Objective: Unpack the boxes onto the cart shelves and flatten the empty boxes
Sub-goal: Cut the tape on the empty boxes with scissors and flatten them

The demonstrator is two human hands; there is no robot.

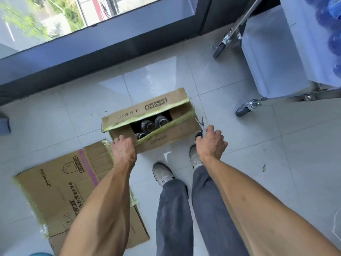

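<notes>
A flattened box [60,189] lay on the tiled floor [276,163] nearest the person, to the left of their shoes [163,173] and partly under the left forearm. Just beyond it stood a cardboard box [166,139] with its top flaps cut and parted, dark bottle caps [147,125] showing through the gap between them. The left hand [123,150] rested on the near left corner of this box, its fingers [118,141] curled over the edge of the near flap and gripping it. The right hand [211,143] hung just beside the box's right end, fingers closed round the handles of a pair of scissors [200,126] whose blades pointed away and stood parted. Farther off to the right stood the cart [273,58] on grey wheels, with blue bottles [332,39] at its far right edge. A dark window frame [92,58] ran along the floor behind the box.
</notes>
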